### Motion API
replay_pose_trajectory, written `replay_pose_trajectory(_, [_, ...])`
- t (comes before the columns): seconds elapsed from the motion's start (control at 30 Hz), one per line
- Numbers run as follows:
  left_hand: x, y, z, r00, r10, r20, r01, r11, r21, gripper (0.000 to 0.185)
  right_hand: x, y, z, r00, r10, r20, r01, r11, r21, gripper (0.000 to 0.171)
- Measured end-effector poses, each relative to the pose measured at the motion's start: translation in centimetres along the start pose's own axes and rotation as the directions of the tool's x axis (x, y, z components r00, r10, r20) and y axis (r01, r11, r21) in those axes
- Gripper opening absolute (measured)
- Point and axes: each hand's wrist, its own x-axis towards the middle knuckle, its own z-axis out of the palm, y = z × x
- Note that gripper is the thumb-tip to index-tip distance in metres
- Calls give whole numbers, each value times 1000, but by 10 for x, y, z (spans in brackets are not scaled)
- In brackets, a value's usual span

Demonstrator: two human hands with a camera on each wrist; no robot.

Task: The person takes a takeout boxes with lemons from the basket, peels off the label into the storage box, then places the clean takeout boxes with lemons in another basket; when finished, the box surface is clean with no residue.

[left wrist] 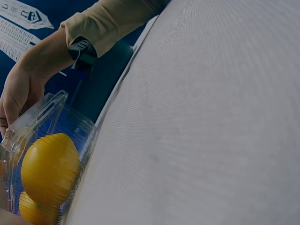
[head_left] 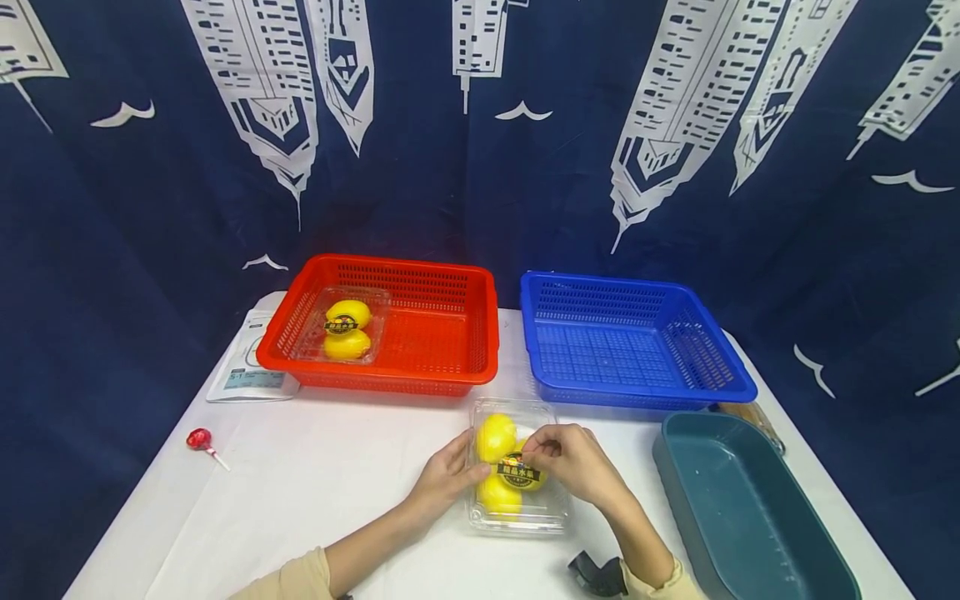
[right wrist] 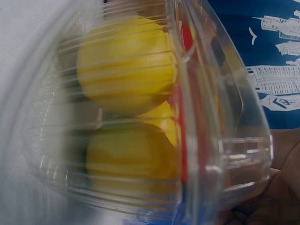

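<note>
A clear plastic clamshell box point(head_left: 525, 523) lies on the white table with three yellow lemons point(head_left: 496, 437) inside. On its lid is a dark round-centred label point(head_left: 517, 472) with printed characters. My left hand point(head_left: 442, 479) grips the box's left side, thumb over the lid. Above the lid, my right hand point(head_left: 573, 462) has curled fingers and pinches the label's right edge with thumb and fingertips. The left wrist view shows the right hand point(left wrist: 21, 91) beyond the box. Ribbed plastic covers the lemons point(right wrist: 126, 65) in the right wrist view.
Behind stand a red basket point(head_left: 450, 385) with another lemon box point(head_left: 381, 308) in it, and a blue basket point(head_left: 637, 392). A green tub point(head_left: 686, 500) is at right. A red lollipop point(head_left: 199, 439) and a white packet point(head_left: 251, 367) lie at left.
</note>
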Motion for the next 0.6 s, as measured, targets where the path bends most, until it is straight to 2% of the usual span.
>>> replay_pose_trajectory(0.6, [0, -1, -1, 1000, -5, 18, 5, 1000, -21, 82, 2, 1, 2, 998, 55, 19, -55, 998, 17, 4])
